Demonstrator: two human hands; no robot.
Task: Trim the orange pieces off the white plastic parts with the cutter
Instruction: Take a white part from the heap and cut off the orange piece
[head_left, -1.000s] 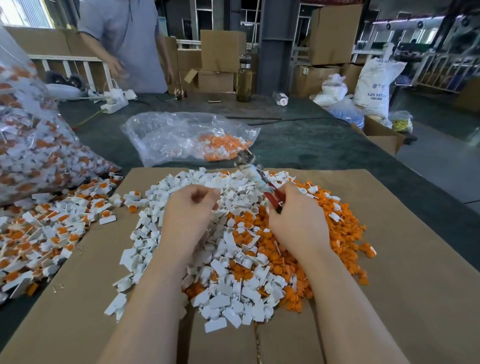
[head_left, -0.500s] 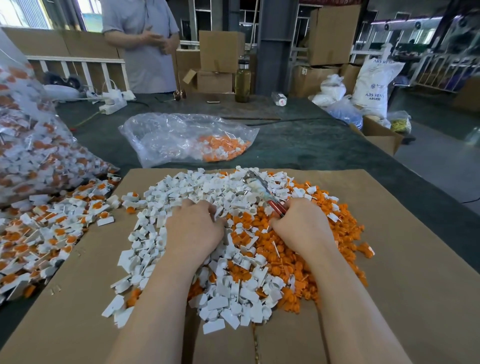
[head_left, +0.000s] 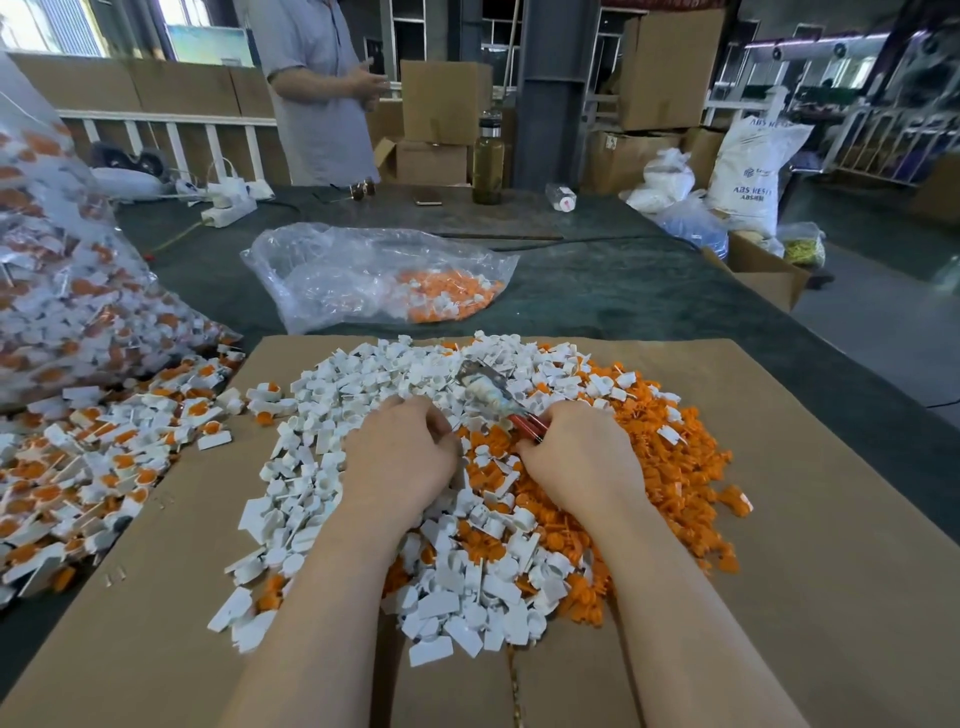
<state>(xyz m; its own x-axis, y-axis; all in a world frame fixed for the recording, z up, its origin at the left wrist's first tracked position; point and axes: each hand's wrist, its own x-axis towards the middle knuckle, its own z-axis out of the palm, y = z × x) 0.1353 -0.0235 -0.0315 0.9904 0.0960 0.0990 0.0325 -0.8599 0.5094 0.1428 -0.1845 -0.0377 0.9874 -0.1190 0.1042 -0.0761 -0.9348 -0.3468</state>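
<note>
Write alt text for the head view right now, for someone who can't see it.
Two bare hands work over a heap of white parts and orange pieces on cardboard: the right hand grips a red-handled cutter, the left hand curls into the heap. Bags of parts lie beyond and at left.

A sheet of brown cardboard (head_left: 779, 519) lies on the dark green bench (head_left: 597, 291). At the far edge stand a tall glass bottle (head_left: 488, 161) and a white power strip (head_left: 228, 208). A person in a grey shirt (head_left: 317, 93) stands behind the bench. Cardboard boxes (head_left: 670, 67) are stacked beyond, and a white printed sack (head_left: 748, 171) leans at the right, near an open carton (head_left: 763, 270).
</note>
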